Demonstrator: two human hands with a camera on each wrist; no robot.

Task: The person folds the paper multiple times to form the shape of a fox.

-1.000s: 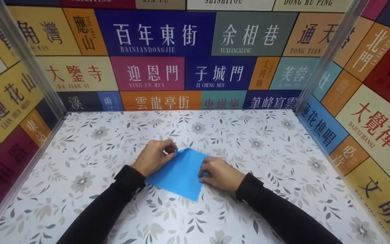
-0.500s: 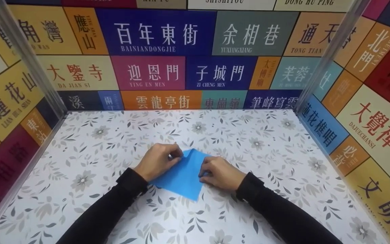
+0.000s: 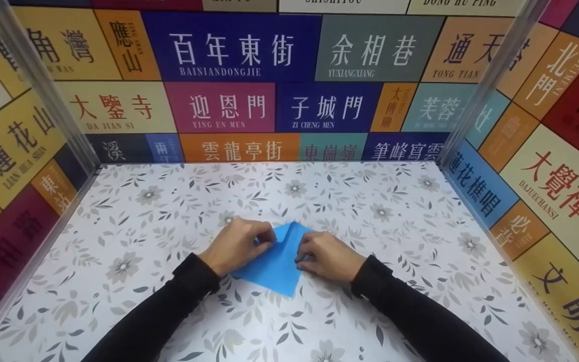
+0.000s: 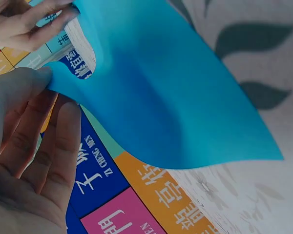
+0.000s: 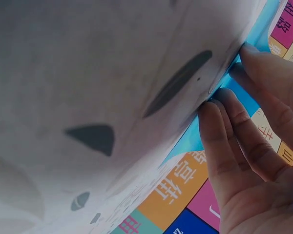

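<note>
1. At the left, a side wall point(image 3: 13, 146) of coloured name panels stands beside the bench point(image 3: 118, 216), whose cover is white with grey flowers.
2. A black sleeve reaches in from the near left to the left grip point(image 3: 238, 246), a bare hand pinching the sheet's edge between thumb and fingers.
3. The blue paper sheet point(image 3: 272, 274) is on the bench between both hands, bent upward on its left part, one corner toward the near side.
4. The right grip point(image 3: 330, 257), also a bare hand, holds the sheet's right edge with curled fingers.
5. A second black sleeve runs to the near right; another panelled wall point(image 3: 561, 171) stands beyond it.
</note>
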